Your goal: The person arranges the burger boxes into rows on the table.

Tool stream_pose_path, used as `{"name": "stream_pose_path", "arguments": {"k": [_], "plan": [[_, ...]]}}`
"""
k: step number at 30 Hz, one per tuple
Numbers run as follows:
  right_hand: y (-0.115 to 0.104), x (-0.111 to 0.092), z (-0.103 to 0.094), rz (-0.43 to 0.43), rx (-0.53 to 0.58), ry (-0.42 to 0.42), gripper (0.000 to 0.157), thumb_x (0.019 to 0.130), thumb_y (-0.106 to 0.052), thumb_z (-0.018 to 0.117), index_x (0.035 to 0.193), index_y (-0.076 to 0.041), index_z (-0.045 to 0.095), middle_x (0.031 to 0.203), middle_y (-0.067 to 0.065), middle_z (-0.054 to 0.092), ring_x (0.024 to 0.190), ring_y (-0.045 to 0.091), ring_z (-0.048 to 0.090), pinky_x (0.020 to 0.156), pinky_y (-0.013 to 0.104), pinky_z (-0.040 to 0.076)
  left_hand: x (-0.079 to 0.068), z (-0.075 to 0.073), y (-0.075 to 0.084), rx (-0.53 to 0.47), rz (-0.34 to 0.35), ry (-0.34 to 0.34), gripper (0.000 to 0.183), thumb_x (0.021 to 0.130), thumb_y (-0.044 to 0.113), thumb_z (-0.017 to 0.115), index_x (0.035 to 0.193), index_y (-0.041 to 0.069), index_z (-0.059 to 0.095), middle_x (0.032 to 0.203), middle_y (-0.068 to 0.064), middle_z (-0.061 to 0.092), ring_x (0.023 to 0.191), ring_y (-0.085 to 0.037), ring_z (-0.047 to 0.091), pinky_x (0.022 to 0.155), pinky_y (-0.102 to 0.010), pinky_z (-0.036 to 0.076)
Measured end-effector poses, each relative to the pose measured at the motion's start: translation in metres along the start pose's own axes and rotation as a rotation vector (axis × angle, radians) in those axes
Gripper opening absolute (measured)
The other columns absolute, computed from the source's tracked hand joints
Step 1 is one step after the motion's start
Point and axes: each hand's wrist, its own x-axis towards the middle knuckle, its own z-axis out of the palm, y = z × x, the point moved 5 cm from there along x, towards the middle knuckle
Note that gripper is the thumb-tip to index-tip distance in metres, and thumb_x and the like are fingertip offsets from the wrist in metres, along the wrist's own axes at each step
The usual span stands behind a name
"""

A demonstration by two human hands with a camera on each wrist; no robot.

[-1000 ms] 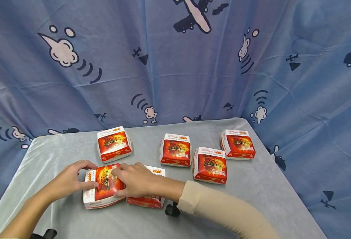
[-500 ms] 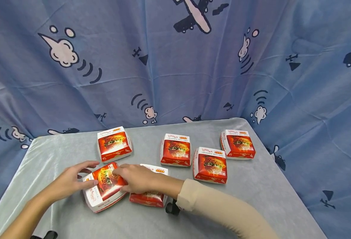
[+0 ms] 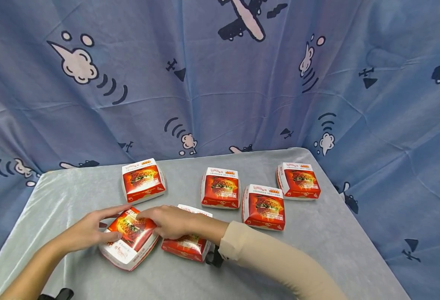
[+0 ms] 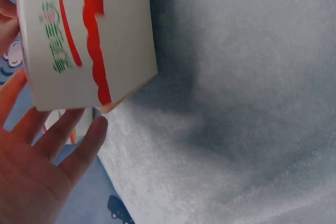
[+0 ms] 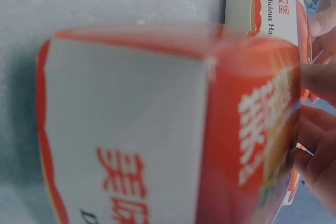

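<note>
In the head view a red and white burger box [image 3: 131,237] lies turned at an angle at the front left, between both hands. My right hand [image 3: 171,221] grips its right side from above. My left hand [image 3: 88,231] is spread along its left side, thumb over the top and fingertips by the far corner. Seen from the left wrist, the left fingers [image 4: 86,148] are straight beside the box's white side [image 4: 126,40]. A second burger box [image 3: 190,246] sits under my right wrist, partly hidden; it fills much of the right wrist view with its white side [image 5: 131,114].
Another burger box [image 3: 143,181] stands behind the turned one. More burger boxes stand further right: one at the middle [image 3: 220,188], one nearer [image 3: 263,207], and one by the right edge [image 3: 298,181]. A grey cloth covers the table [image 3: 317,250]; a patterned blue curtain [image 3: 141,79] hangs behind.
The burger box between my hands has turned anticlockwise, its white end swinging from the left toward the front. The box under my right wrist has shifted slightly right. The other boxes stay put.
</note>
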Motion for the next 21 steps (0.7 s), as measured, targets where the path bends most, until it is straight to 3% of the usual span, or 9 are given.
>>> {"name": "stream_pose_path", "arguments": {"k": [6,12,21], "plan": [[-0.001,-0.001,-0.007,0.002,0.009,0.051,0.056,0.093,-0.009,0.067,0.146,-0.009,0.048,0.144,-0.001,0.054,0.129,0.005,0.048,0.107,0.02,0.035,0.001,0.0,-0.003,-0.043,-0.057,-0.01,0.07,0.082,0.022,0.08,0.143,0.005,0.05,0.137,-0.015,0.057,0.111,-0.034,0.06,0.082,-0.045,0.052],[-0.008,-0.009,-0.018,0.084,-0.037,0.156,0.06,0.092,-0.026,0.072,0.146,-0.012,0.05,0.144,0.006,0.052,0.126,0.014,0.054,0.102,0.028,0.044,0.001,0.0,-0.009,-0.039,-0.159,0.003,0.072,0.081,0.028,0.082,0.142,0.006,0.05,0.129,-0.013,0.06,0.109,-0.032,0.06,0.082,-0.045,0.05],[-0.017,-0.011,-0.009,0.09,-0.147,0.131,0.053,0.09,-0.034,0.073,0.138,-0.015,0.059,0.129,0.001,0.058,0.105,0.008,0.058,0.086,0.023,0.05,0.0,-0.002,-0.009,0.001,-0.179,0.062,0.071,0.077,0.033,0.086,0.131,0.004,0.051,0.127,-0.016,0.058,0.107,-0.033,0.061,0.081,-0.045,0.052]]}}
